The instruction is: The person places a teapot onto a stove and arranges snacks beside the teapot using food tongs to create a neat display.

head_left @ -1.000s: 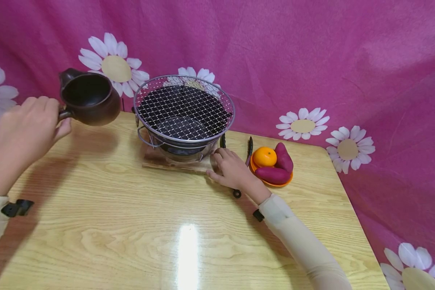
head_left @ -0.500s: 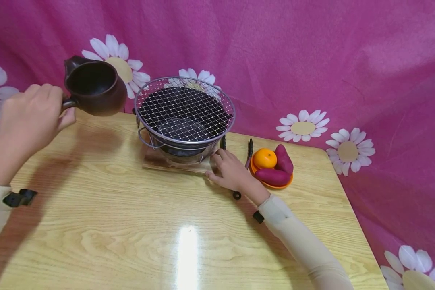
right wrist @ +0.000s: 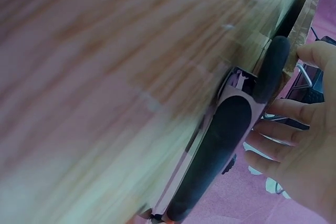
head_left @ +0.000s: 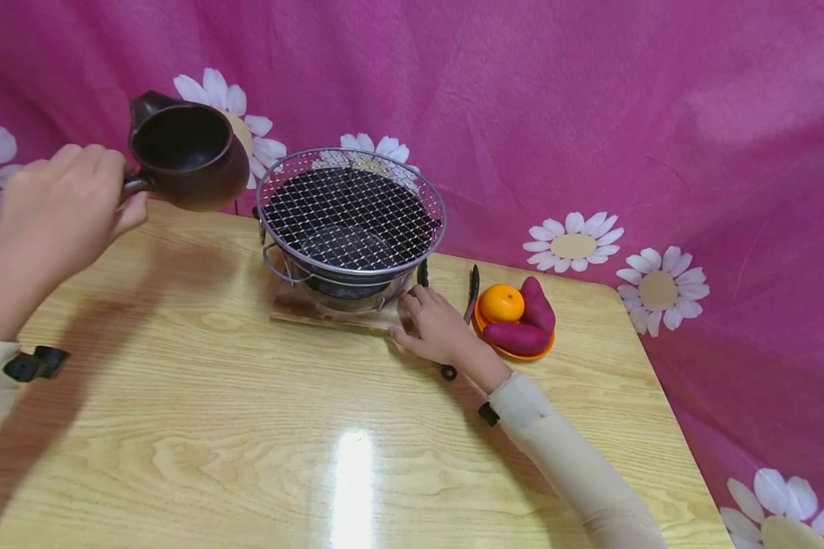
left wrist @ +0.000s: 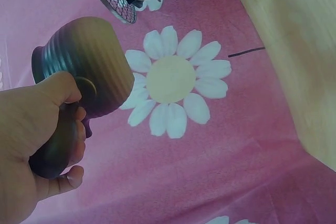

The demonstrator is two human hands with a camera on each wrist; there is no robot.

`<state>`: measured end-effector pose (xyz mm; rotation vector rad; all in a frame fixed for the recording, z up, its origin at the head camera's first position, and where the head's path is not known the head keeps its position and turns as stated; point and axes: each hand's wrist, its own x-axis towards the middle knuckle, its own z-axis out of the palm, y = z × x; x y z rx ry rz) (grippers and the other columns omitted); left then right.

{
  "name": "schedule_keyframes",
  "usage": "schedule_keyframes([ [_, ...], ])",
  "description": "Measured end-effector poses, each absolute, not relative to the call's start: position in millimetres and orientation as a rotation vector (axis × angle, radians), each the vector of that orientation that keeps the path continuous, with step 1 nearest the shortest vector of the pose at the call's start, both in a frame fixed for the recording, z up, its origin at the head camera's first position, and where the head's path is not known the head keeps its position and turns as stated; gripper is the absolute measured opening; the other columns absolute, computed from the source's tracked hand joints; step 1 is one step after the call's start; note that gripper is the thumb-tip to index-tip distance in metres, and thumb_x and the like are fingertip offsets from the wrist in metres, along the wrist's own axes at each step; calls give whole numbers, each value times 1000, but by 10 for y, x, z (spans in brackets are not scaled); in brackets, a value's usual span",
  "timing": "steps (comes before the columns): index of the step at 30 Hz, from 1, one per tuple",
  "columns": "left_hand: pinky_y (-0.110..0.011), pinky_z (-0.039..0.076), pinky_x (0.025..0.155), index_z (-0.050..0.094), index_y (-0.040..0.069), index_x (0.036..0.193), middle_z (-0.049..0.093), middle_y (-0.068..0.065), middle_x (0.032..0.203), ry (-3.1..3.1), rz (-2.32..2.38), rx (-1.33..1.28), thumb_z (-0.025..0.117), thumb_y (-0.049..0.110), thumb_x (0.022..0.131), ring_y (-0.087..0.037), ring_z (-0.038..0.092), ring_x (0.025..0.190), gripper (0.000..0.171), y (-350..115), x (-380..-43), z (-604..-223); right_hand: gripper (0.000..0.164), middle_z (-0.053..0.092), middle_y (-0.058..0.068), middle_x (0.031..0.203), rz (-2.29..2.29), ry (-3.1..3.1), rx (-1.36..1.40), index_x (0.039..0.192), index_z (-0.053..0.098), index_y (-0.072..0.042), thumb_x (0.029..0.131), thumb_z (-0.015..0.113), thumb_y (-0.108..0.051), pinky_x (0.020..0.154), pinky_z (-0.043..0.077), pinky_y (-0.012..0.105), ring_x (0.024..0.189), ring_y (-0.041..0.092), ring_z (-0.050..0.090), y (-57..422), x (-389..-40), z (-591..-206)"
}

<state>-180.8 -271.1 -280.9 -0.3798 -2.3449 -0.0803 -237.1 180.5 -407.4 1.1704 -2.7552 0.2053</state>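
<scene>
My left hand (head_left: 58, 210) grips the side handle of a dark brown teapot (head_left: 206, 179), held above the table at the left. Its spout points away and its round mouth is uncovered; the left wrist view shows its ribbed side (left wrist: 89, 66). My right hand (head_left: 442, 328) rests at the right corner of a wooden board (head_left: 329, 316) under a round charcoal grill (head_left: 316, 278). In the right wrist view its thumb touches the board edge, its other fingers (right wrist: 291, 108) extended loosely. Black-handled tongs (right wrist: 210, 156) lie beneath that hand, partly hidden in the head view.
A wire mesh grate (head_left: 350, 213) with a raised rim tops the grill. Right of the tongs, an orange plate (head_left: 522, 355) bears a mandarin (head_left: 503, 303) and two purple sweet potatoes (head_left: 517, 338). A pink daisy-printed cloth (head_left: 467, 114) hangs behind the wooden table (head_left: 247, 442).
My left hand has raised the teapot and brought it a little to the right, nearer the grill. My right hand stays at the board's corner.
</scene>
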Motion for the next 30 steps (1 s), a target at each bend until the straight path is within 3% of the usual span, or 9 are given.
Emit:
schedule_keyframes([
  [20,-50,35,43,45,-6,84,49,-24,73,-2397,3,-407,56,22,94,-44,49,65,32,-2589,-1881,-2524,44,56,14,107,188,-2775,1156,114,58,-1,96,61,-41,95,49,46,98,30,57,1803,-2359,-4084],
  [30,-57,39,45,46,-5,85,50,-24,75,-2468,-17,-430,59,21,93,-45,51,70,31,-2488,-1954,-2400,44,55,13,106,172,-2771,1155,113,58,-1,96,61,-41,95,49,46,98,30,57,1801,-2363,-4087],
])
